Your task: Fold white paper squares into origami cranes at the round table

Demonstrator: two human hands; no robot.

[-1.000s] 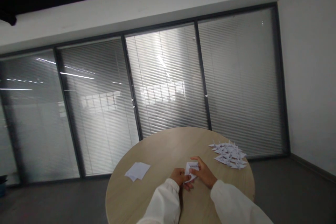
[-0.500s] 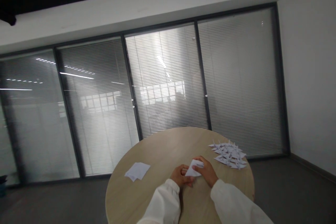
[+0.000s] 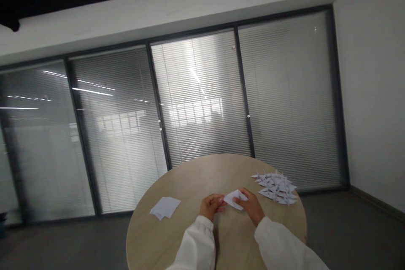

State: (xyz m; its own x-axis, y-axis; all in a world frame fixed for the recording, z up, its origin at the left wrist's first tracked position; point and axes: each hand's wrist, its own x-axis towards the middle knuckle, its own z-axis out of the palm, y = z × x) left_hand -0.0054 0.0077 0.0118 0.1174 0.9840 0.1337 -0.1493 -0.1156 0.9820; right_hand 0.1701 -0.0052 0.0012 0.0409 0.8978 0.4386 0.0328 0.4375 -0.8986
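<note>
A small piece of folded white paper (image 3: pixel 233 199) is held above the round table. My right hand (image 3: pixel 250 207) grips its right side, thumb on top and fingers behind. My left hand (image 3: pixel 212 206) is at the paper's left corner, its fingertips pinched together there. Several folded paper cranes (image 3: pixel 277 187) lie close together to the right of my right hand. Left of my left hand is a small stack of white paper sheets (image 3: pixel 165 208), slightly fanned out.
The round wooden table (image 3: pixel 177 236) stands in front of me. Behind it runs a glass partition with blinds (image 3: pixel 202 135) in dark frames. A white wall (image 3: pixel 373 93) is at the right, and grey floor (image 3: pixel 325 228) surrounds the table.
My left hand has shifted left, from the paper's lower edge to its left corner. The paper has turned in my right hand, so its point now faces left.
</note>
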